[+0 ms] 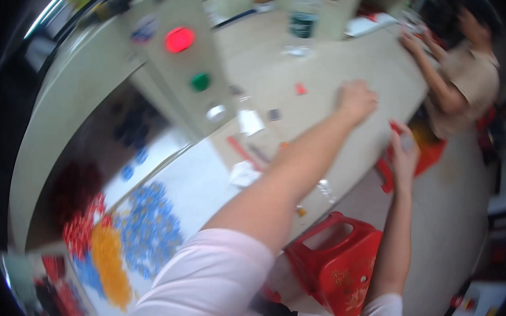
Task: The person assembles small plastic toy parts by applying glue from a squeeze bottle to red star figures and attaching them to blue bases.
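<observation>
My left hand (357, 99) reaches far across the pale worktable (331, 69) with its fingers curled, resting on the bare tabletop; nothing shows in it. My right hand (405, 152) is raised beyond the table's right edge, fingers closed around a small pale object that is too blurred to identify. A small red piece (300, 89) lies on the table a little left of my left hand. The whole picture is motion-blurred.
Heaps of small blue (149, 227), orange (111, 265) and red (78, 230) pieces lie at lower left. A machine panel with a red lamp (179, 39) and a green button (199, 82) stands to the left. A red stool (339, 266) is below. Another person (464, 79) works at far right.
</observation>
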The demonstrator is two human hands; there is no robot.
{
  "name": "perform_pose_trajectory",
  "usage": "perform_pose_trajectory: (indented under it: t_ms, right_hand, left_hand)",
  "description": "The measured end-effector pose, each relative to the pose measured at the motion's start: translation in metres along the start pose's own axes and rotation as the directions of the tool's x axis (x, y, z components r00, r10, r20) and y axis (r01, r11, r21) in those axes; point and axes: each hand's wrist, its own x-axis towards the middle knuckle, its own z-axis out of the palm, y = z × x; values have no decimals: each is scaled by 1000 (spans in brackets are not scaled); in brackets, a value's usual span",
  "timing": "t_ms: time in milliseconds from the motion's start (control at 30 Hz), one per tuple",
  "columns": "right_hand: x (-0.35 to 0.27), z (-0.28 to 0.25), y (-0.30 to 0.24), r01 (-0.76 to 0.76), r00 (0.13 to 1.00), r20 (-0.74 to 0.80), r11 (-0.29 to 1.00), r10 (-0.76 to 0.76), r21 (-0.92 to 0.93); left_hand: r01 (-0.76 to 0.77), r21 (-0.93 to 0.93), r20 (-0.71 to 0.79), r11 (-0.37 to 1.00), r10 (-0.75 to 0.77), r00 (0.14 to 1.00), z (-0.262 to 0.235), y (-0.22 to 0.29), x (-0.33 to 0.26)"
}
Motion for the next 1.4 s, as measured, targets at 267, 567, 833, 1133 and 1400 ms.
perform_pose_trajectory:
  t_ms: [267,567,833,1133,1400]
  right_hand:
    - [-138,7,-84,-87,995,56,995,84,55]
    - [-201,102,-200,-114,838,539,941,-81,319]
    - [-226,300,-296,-51,684,694,935,-223,351]
    - [-221,422,-282,241,729,652,970,-210,43]
    - [-269,313,-313,322,663,625,911,-412,258]
  left_hand:
    - [-67,28,-174,997,71,982,-27,18,-39]
    - [159,151,-240,976,-120,963,-275,-77,-357]
    - [512,130,-181,849,-487,855,-360,-209,-486]
    - [647,-302,-398,700,-709,582,-426,-140,-612]
    - [811,-5,-543,585,-682,489,-408,-175,-658]
